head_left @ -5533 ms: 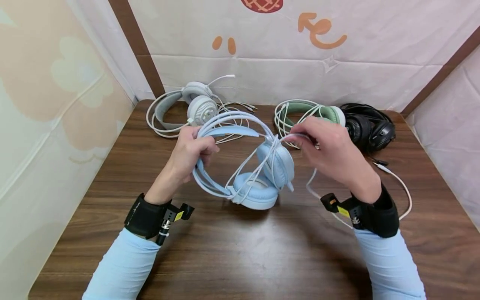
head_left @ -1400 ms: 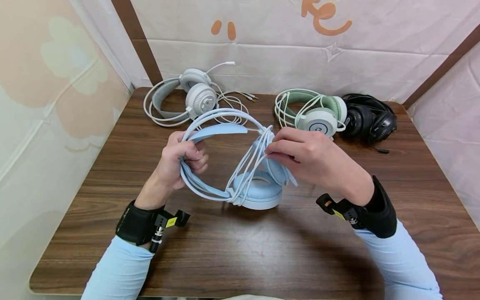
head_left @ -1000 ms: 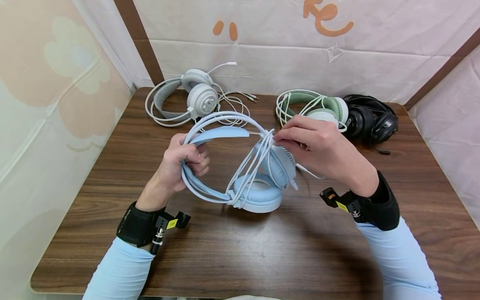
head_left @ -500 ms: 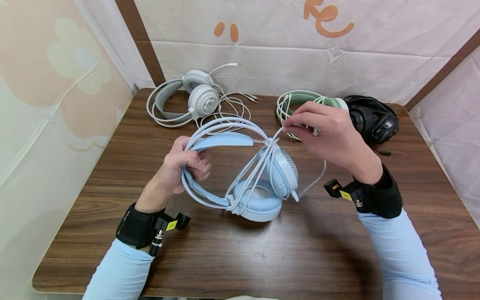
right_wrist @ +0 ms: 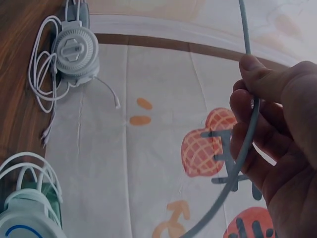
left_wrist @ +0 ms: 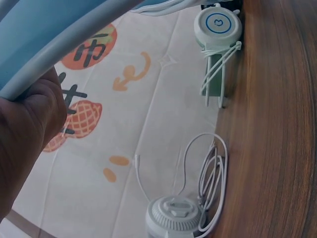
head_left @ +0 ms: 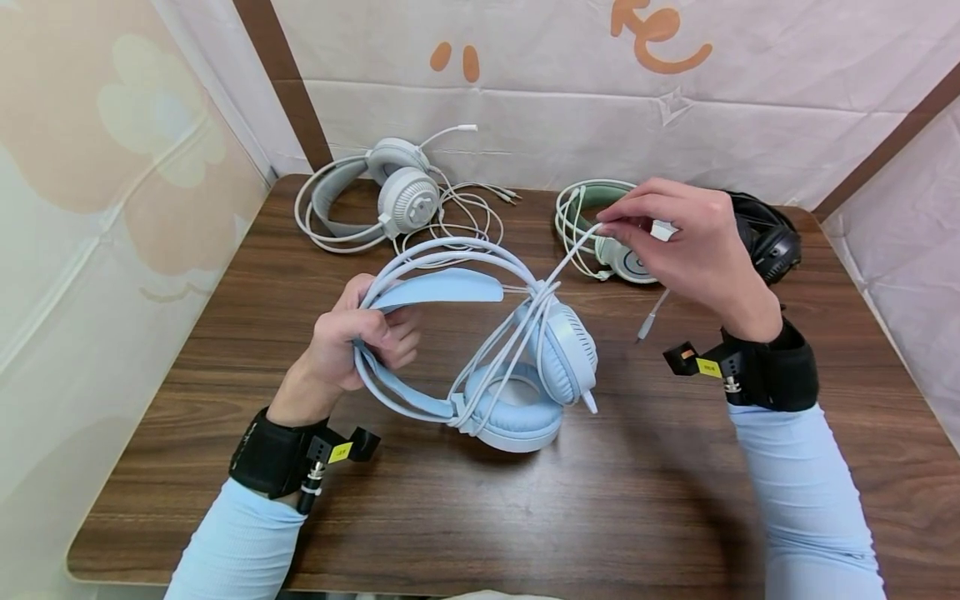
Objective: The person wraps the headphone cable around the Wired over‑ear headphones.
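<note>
Both occupied: left hand (head_left: 351,337) grips light-blue padded over-ear headphones (head_left: 576,354) by the headband (head_left: 450,287), right hand (head_left: 697,237) pinches their thin pale cable (head_left: 574,255) farther right.

Right hand (head_left: 697,242) farther out; cable (head_left: 573,255) stretch longer, seemingly tauter.

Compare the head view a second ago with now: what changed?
The right hand, pinching the cable, has moved up and right, away from the blue headphones, drawing a straight strand out from the wraps. The plug now shows below that hand. The left hand still grips the headband; the grey headset and green headset stayed put.
</note>
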{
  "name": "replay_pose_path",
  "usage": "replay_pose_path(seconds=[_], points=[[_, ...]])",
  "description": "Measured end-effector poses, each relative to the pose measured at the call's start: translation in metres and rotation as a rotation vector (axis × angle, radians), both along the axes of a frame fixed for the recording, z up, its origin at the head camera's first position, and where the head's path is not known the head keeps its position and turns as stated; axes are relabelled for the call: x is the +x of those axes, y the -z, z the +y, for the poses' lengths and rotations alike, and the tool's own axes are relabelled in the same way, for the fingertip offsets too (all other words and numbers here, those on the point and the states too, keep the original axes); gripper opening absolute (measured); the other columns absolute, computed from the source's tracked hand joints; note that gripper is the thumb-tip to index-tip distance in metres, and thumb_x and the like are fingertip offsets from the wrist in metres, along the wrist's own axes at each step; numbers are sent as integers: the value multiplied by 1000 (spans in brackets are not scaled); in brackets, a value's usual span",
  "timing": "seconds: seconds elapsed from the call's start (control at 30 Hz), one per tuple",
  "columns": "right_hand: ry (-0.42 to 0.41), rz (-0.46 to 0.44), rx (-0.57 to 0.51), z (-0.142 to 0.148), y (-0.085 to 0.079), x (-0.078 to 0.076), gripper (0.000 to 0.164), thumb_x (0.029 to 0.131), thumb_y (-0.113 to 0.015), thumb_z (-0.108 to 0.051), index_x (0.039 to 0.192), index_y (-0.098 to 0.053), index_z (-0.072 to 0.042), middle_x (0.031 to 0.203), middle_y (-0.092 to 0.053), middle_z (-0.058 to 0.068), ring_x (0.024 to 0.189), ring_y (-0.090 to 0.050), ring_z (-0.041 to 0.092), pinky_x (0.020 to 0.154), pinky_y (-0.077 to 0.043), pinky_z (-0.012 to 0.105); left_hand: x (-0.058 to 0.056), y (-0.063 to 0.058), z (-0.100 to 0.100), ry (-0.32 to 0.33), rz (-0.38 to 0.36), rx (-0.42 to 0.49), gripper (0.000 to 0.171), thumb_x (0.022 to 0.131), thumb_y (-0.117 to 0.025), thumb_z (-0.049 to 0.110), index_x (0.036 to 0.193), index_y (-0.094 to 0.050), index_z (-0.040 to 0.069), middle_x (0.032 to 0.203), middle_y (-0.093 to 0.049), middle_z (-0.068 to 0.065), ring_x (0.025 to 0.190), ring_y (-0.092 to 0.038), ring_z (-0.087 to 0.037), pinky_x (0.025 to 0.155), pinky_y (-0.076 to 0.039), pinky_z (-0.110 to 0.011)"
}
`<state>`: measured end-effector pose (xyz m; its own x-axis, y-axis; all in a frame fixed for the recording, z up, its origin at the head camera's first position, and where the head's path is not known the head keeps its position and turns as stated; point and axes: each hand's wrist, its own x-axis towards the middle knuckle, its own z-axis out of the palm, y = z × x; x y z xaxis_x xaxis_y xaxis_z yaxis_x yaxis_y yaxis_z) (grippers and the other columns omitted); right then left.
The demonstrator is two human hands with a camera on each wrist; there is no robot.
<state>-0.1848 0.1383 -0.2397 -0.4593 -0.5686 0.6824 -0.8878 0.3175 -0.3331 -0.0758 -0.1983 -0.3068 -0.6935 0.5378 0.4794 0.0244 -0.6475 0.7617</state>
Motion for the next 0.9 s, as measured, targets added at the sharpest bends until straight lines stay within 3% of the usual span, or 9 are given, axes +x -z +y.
replay_pose_path(seconds=[0.27,0.5,0.7,0.9], points=[[40,1,-94,23,8,-21,15,87,-73,8,100,-78,5,89,-74,15,78,-60,-5,72,-48,11,-1,3,-2,151,30,173,21,62,-21,-13,73,-24,5,63,-20,-1,46,-19,-13,41,-15,-25],[77,-95,-158,33,22,-29,19,84,-73,12,99,-80,2,86,-70,-8,70,-61,-2,65,-47,11,0,4,-3,197,-20,275,20,67,-28,-12,72,-22,7,64,-21,0,46,-21,-13,42,-15,-25],[91,-195,-18,28,34,-23,21,88,-72,8,105,-79,-1,82,-68,-3,67,-63,2,63,-46,9,3,4,-2,183,-201,448,18,74,-40,-1,71,-26,9,60,-24,2,47,-21,-11,45,-14,-23],[74,-225,69,21,45,-13,21,91,-71,4,109,-77,-2,86,-73,3,72,-60,-3,66,-46,7,2,1,-3,104,-348,649,21,70,-41,3,67,-23,14,58,-23,5,46,-21,-10,46,-15,-21]])
